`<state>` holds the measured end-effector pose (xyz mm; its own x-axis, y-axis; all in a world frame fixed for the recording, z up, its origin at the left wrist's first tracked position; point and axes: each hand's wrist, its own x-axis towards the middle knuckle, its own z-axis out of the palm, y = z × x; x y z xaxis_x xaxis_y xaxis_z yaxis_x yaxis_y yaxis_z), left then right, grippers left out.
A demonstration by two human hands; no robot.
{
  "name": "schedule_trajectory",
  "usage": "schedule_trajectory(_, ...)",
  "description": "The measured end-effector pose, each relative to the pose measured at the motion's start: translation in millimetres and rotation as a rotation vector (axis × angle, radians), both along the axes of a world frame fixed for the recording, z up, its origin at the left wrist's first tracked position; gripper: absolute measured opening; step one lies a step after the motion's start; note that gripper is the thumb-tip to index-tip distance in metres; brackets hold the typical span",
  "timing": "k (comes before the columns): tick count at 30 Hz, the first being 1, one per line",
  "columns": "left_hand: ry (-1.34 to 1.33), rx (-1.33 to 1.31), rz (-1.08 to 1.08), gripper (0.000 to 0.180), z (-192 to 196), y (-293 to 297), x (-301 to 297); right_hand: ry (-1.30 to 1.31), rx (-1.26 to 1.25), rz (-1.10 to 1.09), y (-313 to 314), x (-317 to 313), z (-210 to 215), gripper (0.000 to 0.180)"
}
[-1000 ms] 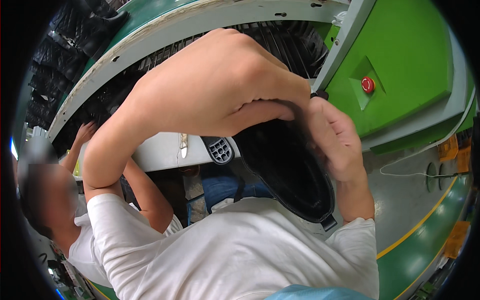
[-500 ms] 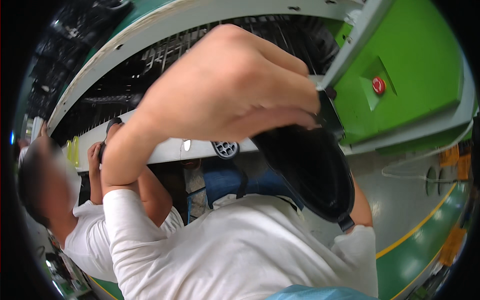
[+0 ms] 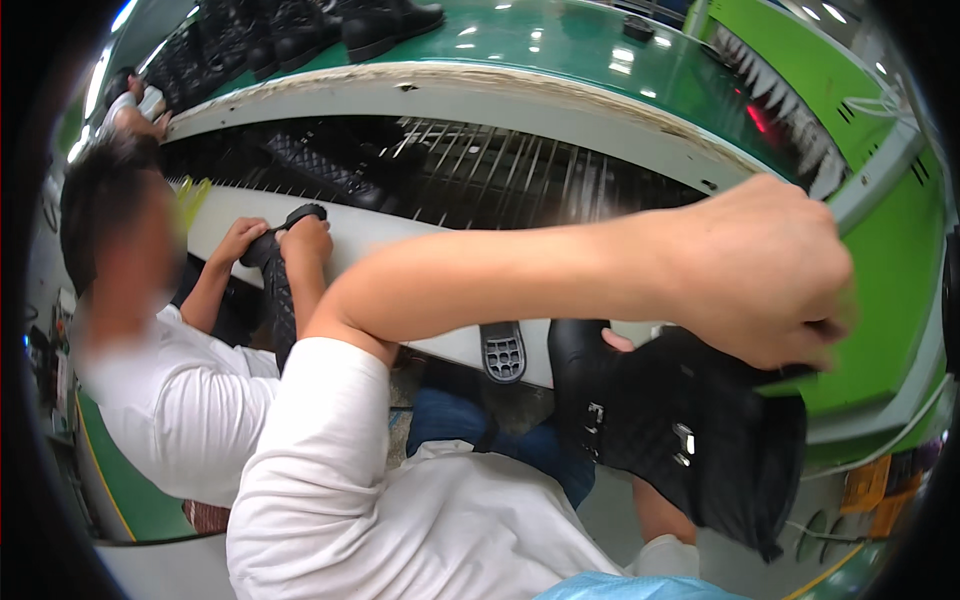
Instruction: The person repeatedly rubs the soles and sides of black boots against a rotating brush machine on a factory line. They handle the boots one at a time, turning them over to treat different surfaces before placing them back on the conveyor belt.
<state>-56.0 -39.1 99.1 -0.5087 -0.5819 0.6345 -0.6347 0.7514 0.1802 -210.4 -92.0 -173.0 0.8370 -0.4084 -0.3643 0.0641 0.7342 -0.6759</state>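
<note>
**Steadying the boot**

A green conveyor [image 3: 560, 50] curves past above, rows of boots on its racks. Below it the black boot [image 3: 690, 430] hangs over the lap — left hand [image 3: 770, 265] clenched on its top edge. Right hand [image 3: 655, 515] mostly hidden, grip unclear — better kept low, bracing the boot.

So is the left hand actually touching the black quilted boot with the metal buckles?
Touching. The head view shows the left hand clamped over the top edge of the black quilted boot, its fingers curled onto the material with no gap.
</note>
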Motion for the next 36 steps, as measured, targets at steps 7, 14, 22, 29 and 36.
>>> schedule_trajectory(7, 0.549, 0.03, 0.497, 0.019, -161.6, 12.0, 88.4, -0.086, 0.037, -0.121, -31.6, -3.9, 17.0, 0.055)
schedule_trajectory(14, -0.001, 0.318, 1.181, 0.064, -373.2, 39.3, 196.8, -0.144, -0.347, -0.476, -60.8, -10.7, -54.7, 0.062)
schedule_trajectory(22, 1.125, 0.486, 0.579, 0.042, -326.7, -0.9, 169.6, 0.024, -0.055, -0.382, -38.3, -17.6, -72.1, 0.086)
schedule_trajectory(29, 1.318, 0.497, 0.295, 0.025, -269.4, -7.8, 125.1, -0.503, 0.122, -0.044, -19.3, -11.2, -72.6, 0.12)
schedule_trajectory(36, 1.351, 0.529, 0.211, 0.028, -234.5, 11.3, 94.5, -0.457, 0.142, -0.17, 35.0, -23.2, -40.8, 0.122)
